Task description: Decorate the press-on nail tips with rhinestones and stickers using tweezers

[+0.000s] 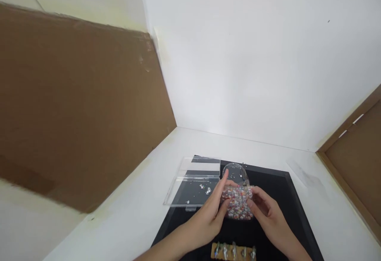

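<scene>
Between both hands is a flat, clear pack full of tiny multicoloured beads or gems (238, 205); whether it is a bag or a box I cannot tell. My left hand (210, 213) grips its left side, fingers upright behind and thumb in front. On the right edge, my right hand (269, 213) pinches it with thumb and fingers. Just behind the pack lies a round clear dish (234, 169) with a few small bits in it. To the left, an open clear plastic box (178, 197) holds several small white pieces (206, 189).
A black mat (291, 205) lies under these things on the white table (133, 201). Near its front edge sits a tan strip (222, 253) bearing several shiny, clear pieces. Brown boards stand left (83, 102) and right (354, 161), with a white wall (253, 62) behind.
</scene>
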The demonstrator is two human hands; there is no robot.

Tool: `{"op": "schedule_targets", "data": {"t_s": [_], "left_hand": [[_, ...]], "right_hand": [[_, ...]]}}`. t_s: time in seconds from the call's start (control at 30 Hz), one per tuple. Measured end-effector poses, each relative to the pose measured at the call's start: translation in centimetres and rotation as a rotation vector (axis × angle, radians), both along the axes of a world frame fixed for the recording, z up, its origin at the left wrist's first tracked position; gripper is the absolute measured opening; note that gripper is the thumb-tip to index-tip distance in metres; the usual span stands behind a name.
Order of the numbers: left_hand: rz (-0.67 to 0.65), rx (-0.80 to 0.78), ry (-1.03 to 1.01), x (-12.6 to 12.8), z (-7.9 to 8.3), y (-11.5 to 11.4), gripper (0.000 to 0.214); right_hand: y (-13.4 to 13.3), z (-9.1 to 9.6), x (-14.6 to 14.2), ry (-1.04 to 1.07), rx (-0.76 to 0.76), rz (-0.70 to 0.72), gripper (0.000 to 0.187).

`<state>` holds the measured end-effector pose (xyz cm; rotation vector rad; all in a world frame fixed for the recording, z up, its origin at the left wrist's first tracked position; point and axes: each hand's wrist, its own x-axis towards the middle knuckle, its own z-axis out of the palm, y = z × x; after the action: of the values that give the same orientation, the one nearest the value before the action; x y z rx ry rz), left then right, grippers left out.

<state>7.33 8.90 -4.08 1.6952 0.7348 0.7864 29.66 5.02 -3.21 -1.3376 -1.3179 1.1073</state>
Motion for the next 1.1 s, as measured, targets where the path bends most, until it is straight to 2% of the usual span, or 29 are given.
{"op": "schedule_targets", "data": {"t_s": [0.1, 0.2, 0.27, 0.37, 0.47, 0.57, 0.67, 0.87, 0.97, 1.1], "left_hand": [[-0.026, 0.014, -0.019, -0.1, 0.2, -0.2, 0.075], [0.006, 0.008, -0.082, 0.0, 0.3, -0.2, 0.082], [0.075, -0.011, -0.114, -0.1, 0.4, 0.0, 0.079], [0.215, -0.065, -0.136, -0.2, 0.7, 0.6, 0.069], [0.307, -0.093, -0.177, -0.3, 0.8, 1.3, 0.065], [0.362, -0.083, -0.219, -0.3, 0.7, 1.7, 0.061], [0.398, -0.076, -0.230, -0.2, 0.4, 1.9, 0.059], [0.453, -0.044, -0.261, 0.1, 0.1, 2.4, 0.052], [0.494, 0.008, -0.321, 0.3, 0.4, 2.4, 0.048], [0.534, 0.095, -0.382, -0.1, 1.8, 2.3, 0.043]], "right_hand": [[0.3, 0.1, 0.6, -0.041, 0.006, -0.031, 0.054], [1.3, -0.7, 3.7, -0.108, 0.016, -0.166, 0.062], [2.2, -1.5, 7.0, -0.178, 0.027, -0.310, 0.061], [3.2, -3.0, 11.6, -0.330, 0.023, -0.489, 0.044], [3.9, -4.7, 13.8, -0.481, 0.022, -0.525, 0.043], [4.5, -6.2, 13.8, -0.637, 0.105, -0.521, 0.042], [5.0, -6.8, 13.4, -0.778, 0.237, -0.527, 0.044], [4.5, -5.2, 12.5, -0.927, 0.344, -0.534, 0.044], [3.5, -4.2, 9.8, -0.922, 0.354, -0.403, 0.039], [2.1, -4.1, 5.5, -0.893, 0.342, -0.196, 0.049]]}}
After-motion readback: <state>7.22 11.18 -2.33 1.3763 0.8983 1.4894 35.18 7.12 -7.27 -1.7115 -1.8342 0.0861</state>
